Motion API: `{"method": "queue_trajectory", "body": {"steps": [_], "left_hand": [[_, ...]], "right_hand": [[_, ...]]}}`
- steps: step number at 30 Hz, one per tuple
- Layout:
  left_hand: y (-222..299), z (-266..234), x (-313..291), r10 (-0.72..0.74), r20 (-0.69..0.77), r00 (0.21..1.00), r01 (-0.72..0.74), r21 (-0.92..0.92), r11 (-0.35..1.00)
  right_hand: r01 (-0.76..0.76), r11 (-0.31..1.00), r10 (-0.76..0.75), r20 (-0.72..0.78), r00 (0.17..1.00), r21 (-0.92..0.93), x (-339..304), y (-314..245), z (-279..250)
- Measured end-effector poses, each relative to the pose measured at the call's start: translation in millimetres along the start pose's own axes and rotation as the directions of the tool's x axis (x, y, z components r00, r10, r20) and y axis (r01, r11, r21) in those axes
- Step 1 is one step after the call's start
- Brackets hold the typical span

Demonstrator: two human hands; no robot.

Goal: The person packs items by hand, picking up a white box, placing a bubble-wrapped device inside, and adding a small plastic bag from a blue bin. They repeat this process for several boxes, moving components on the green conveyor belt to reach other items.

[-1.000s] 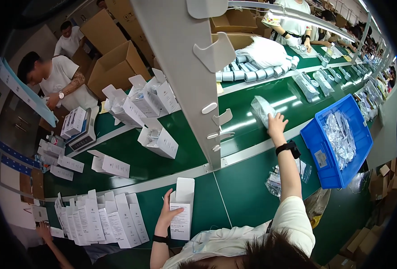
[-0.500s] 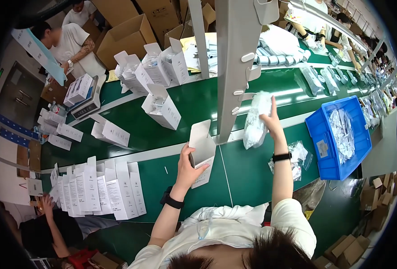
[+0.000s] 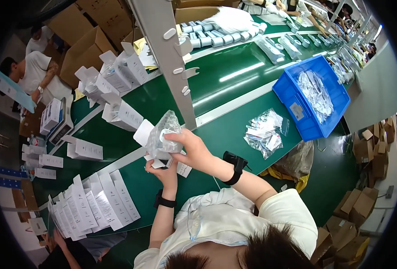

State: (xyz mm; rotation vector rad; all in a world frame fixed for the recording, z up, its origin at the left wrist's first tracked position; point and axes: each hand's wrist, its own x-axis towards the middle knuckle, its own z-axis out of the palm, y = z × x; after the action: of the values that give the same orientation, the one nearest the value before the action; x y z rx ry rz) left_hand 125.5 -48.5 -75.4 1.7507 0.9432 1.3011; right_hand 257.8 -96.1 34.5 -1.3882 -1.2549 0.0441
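My right hand point(image 3: 191, 148) is closed on a clear plastic-wrapped package point(image 3: 163, 130), its contents hard to make out. It holds the package over the open mouth of a small white box point(image 3: 143, 132), whose lid flap stands up beside it. Below, my left hand point(image 3: 163, 174) grips the box, partly covered by the package and my right hand. Whether the package's lower end is inside the box I cannot tell. To my left, a row of upright white boxes point(image 3: 93, 204) lines the near table edge. A heap of small clear packets point(image 3: 266, 132) lies to the right.
A blue bin point(image 3: 292, 105) of white packets stands at the right. Beyond a grey post point(image 3: 174, 67), grey cylindrical parts point(image 3: 216, 41) line the far side. Filled open boxes point(image 3: 122, 114) stand on the green belt point(image 3: 225, 85). Co-workers are at the far side and lower left.
My right hand has brought the plastic-wrapped package leftward, from beside the post to the box in my left hand. The whole view has turned and shifted.
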Motion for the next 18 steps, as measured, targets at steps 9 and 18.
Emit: {"method": "queue_trajectory", "body": {"steps": [9,18], "left_hand": [[2,9,-16,0.296,0.214,0.931,-0.289,-0.067,0.955],[10,-34,-8,0.267,0.277,0.923,-0.277,-0.002,0.961]], "right_hand": [[-0.002,0.986,0.043,0.249,0.968,-0.164,-33,15,-21],[-0.381,0.298,0.469,-0.213,0.857,-0.875,-77,185,-154]]}}
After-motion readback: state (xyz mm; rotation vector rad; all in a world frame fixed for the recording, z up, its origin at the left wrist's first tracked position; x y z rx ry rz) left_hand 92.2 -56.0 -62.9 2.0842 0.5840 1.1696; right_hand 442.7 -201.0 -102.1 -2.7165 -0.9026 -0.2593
